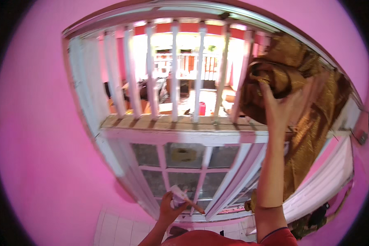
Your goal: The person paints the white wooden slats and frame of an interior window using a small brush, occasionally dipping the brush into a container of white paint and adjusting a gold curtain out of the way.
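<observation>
High on the right, my right hand (281,102) is raised against a bunched golden-brown curtain (295,80). Its thumb and fingers are spread wide around the gathered cloth, and motion blurs the fingertips. Cloth from the same curtain hangs down beside my right forearm. Low in the middle, the fingers of my left hand (171,208) are closed on a small white object with a purple patch (178,197). A thin brownish stick (197,207) sticks out from it to the right. I cannot make out exactly what this object is.
In front is a white-framed window with vertical bars (175,74) above a wooden ledge (172,123). Below it are paned glass panels (184,160). A white slatted shutter (324,180) stands at the right, between pink walls (37,123). White floor tiles (119,229) show below.
</observation>
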